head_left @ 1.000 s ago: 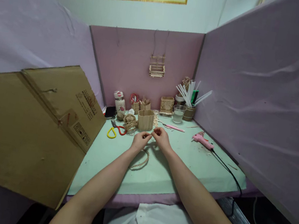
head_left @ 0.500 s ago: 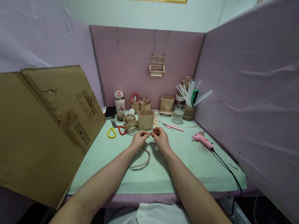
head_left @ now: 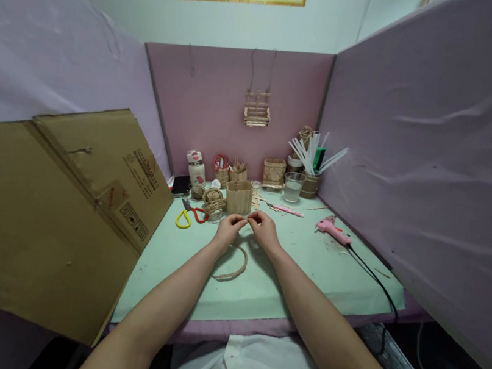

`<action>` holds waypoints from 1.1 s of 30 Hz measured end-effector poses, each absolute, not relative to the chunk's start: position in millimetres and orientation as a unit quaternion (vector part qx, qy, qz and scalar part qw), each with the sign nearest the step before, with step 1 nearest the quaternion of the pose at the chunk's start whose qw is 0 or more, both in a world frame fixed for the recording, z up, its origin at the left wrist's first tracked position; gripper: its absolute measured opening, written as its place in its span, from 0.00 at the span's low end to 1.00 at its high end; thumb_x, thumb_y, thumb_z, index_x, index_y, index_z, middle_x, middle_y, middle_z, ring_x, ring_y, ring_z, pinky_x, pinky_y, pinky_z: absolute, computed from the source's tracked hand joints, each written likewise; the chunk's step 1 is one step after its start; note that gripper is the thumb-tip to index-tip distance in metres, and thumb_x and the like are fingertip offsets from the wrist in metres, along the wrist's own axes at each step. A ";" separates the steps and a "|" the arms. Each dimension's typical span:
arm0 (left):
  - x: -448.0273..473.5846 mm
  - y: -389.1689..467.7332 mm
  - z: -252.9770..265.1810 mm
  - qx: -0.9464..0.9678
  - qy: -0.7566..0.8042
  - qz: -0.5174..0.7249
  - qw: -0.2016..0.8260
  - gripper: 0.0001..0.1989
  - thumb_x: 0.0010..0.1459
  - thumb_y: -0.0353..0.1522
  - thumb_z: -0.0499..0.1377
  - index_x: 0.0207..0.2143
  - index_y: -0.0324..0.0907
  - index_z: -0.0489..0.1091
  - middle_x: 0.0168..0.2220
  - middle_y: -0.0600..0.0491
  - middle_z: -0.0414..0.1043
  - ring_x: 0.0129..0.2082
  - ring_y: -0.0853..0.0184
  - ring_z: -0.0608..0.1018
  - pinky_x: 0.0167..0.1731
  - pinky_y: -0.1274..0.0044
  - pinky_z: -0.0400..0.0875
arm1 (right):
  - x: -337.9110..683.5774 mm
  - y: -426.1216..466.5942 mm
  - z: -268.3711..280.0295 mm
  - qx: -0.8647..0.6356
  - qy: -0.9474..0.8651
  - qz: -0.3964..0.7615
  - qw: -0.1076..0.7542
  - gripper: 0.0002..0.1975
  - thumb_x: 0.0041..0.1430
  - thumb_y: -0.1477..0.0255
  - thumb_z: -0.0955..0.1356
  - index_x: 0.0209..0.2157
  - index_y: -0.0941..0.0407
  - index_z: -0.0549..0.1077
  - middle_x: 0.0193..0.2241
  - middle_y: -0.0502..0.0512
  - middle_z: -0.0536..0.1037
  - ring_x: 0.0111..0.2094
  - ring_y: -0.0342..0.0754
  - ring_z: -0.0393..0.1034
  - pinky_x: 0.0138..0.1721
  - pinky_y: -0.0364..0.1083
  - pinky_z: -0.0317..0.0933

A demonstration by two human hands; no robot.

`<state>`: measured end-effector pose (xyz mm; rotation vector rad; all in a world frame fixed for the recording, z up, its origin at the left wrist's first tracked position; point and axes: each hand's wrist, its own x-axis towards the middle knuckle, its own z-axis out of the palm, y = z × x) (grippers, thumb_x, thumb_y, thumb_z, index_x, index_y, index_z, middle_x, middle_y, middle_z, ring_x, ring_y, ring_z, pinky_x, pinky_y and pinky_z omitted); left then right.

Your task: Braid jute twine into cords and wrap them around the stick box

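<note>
A braided twine cord [head_left: 240, 265] hangs from between my fingers and curves down onto the green cloth. My left hand [head_left: 229, 229] pinches it near one end. Fingertips of my right hand [head_left: 262, 227] close on the same end, almost touching the left ones; the exact grip is too small to make out. Just behind my hands stands a tan box of upright wooden strips [head_left: 239, 197]. Left of it lie a ball of twine [head_left: 213, 196] and scissors [head_left: 193, 215] with one yellow and one red handle.
A pink glue gun [head_left: 334, 230] with a black cable lies at right. A pink-handled knife [head_left: 287, 210], a cup of liquid [head_left: 292, 189] and a pot of glue sticks [head_left: 310, 185] stand or lie toward the back. A large cardboard sheet [head_left: 61, 212] leans at left.
My right fingers have shifted slightly at the cord's end, and both hands stay close together. The whole view has moved a little; the other things lie as before.
</note>
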<state>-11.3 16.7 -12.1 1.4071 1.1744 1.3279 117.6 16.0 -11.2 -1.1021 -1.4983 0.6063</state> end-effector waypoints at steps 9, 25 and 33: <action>-13.3 17.1 -9.6 0.583 0.467 0.562 0.354 0.12 0.44 0.38 0.63 0.27 0.37 0.74 0.27 0.51 0.74 0.29 0.69 0.72 0.32 0.76 0.66 | 116.4 13.7 -9.2 -0.476 -0.639 0.256 0.548 0.09 0.50 0.67 0.64 0.26 0.57 0.74 0.26 0.53 0.75 0.30 0.46 0.66 0.34 0.45 0.60; -15.8 12.9 -2.8 0.431 0.422 0.536 0.590 0.12 0.42 0.35 0.64 0.28 0.37 0.69 0.23 0.55 0.63 0.21 0.77 0.64 0.16 0.84 0.52 | 111.5 7.7 -5.8 -0.435 -0.657 0.254 0.561 0.08 0.51 0.67 0.65 0.26 0.57 0.71 0.26 0.52 0.72 0.29 0.44 0.64 0.33 0.43 0.59; -11.2 13.7 -7.1 0.586 0.482 0.539 0.365 0.10 0.46 0.36 0.60 0.28 0.38 0.70 0.23 0.54 0.69 0.24 0.72 0.69 0.27 0.79 0.63 | 114.3 14.7 -11.1 -0.439 -0.565 0.411 0.565 0.12 0.44 0.62 0.68 0.25 0.58 0.72 0.21 0.49 0.72 0.24 0.42 0.62 0.26 0.42 0.56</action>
